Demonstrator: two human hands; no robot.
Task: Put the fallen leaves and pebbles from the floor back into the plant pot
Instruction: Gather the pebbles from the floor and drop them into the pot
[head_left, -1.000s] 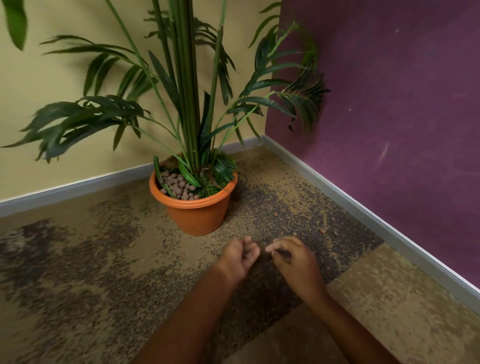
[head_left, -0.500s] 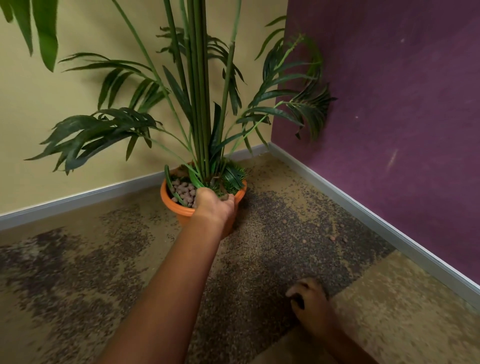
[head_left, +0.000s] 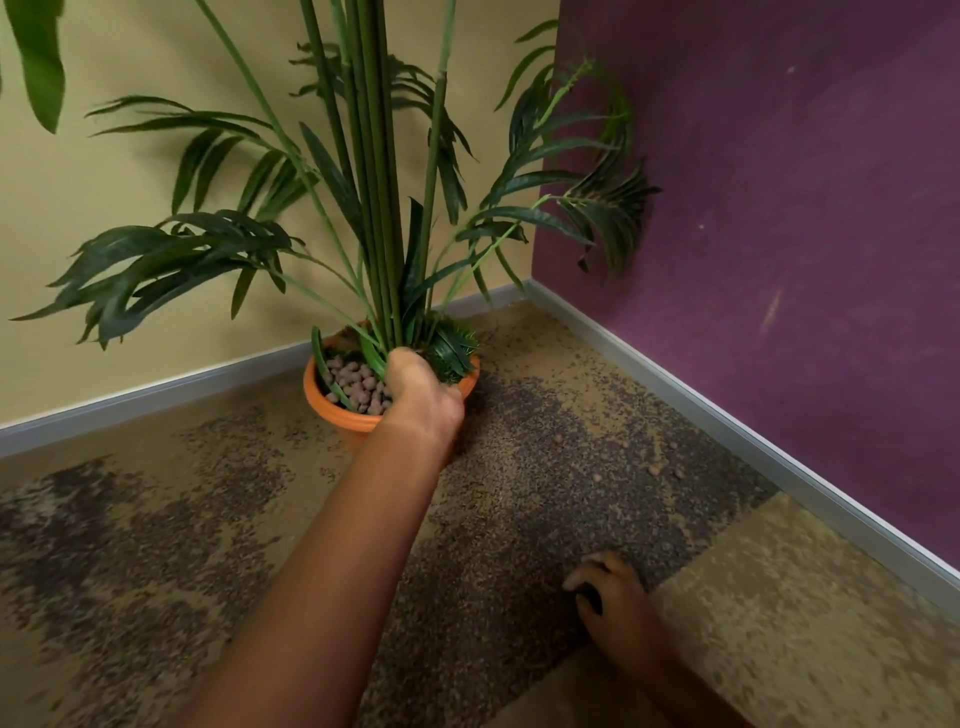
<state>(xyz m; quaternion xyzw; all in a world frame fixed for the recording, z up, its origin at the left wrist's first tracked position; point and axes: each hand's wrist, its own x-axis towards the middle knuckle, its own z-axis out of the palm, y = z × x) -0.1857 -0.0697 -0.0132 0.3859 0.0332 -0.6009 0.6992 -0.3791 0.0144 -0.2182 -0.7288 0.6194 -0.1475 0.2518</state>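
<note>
One round orange pot stands on the floor near the corner of the room, at about 12 o'clock from the person, with a tall plant of straight green stems and long drooping leaves rising from it. The pot's left half is filled with small, round, brownish pebbles in the pot; its right half is covered by short dark green leaf pieces.

The left hand reaches over the pot's near rim, back of the hand up, fingers curled down among the stems and pebbles. Its grip is hidden under the hand, so I cannot tell whether it is closed or what it holds.

Five or so loose pebbles on the floor lie at about 2 o'clock from the pot, between it and the purple wall, well apart from each other; they are small and hard to count for sure.

The right hand rests at 5 o'clock from the pot, fingers bent, tips on the carpet; its grip is narrow, and nothing shows in it.

The floor is a rough, speckled carpet in tan and dark patches, open on every near side of the pot. One grey skirting board runs along each of the two walls, the yellow wall at 10 o'clock and the purple one at 2 o'clock.
</note>
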